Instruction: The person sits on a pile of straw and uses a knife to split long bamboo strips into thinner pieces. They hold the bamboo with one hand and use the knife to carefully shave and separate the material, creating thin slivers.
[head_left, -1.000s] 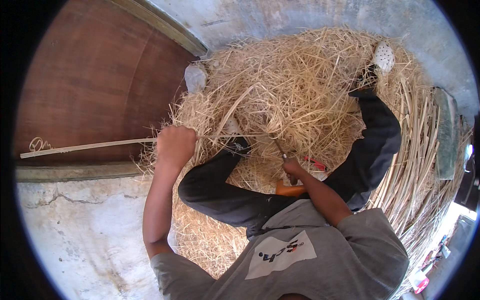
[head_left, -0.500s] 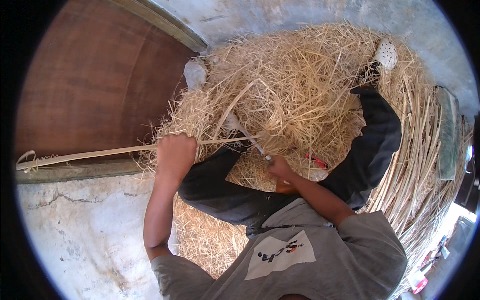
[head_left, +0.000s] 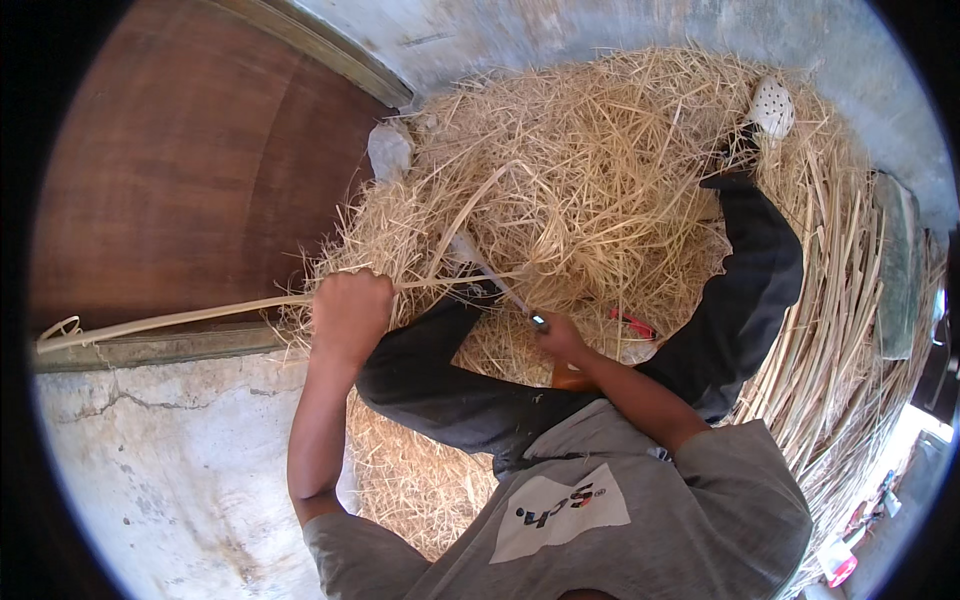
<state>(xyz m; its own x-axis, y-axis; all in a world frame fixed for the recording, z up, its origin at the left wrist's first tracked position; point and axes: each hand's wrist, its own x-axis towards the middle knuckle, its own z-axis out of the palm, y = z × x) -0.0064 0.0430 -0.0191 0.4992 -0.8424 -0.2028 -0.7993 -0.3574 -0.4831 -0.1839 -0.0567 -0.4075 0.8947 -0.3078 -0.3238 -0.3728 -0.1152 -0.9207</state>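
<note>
The person sits on a heap of dry straw [head_left: 600,190] with legs in dark trousers [head_left: 740,290] bent around a hollow in front of them. The left hand [head_left: 350,312] is fisted, its grip tight around a long pale cane strip [head_left: 170,322] that runs out leftward over the wooden door [head_left: 180,170] and its sill, ending in a small curl at the far left. The right hand [head_left: 562,340] is closed on the handle of a thin knife [head_left: 500,285], whose blade points up and left toward the strip, close to where the strip leaves the left fist. A red-handled tool [head_left: 632,324] lies in the straw just right of the right hand. Longer split canes [head_left: 850,350] lie stacked along the right side, beside the concrete wall [head_left: 620,30].
</note>
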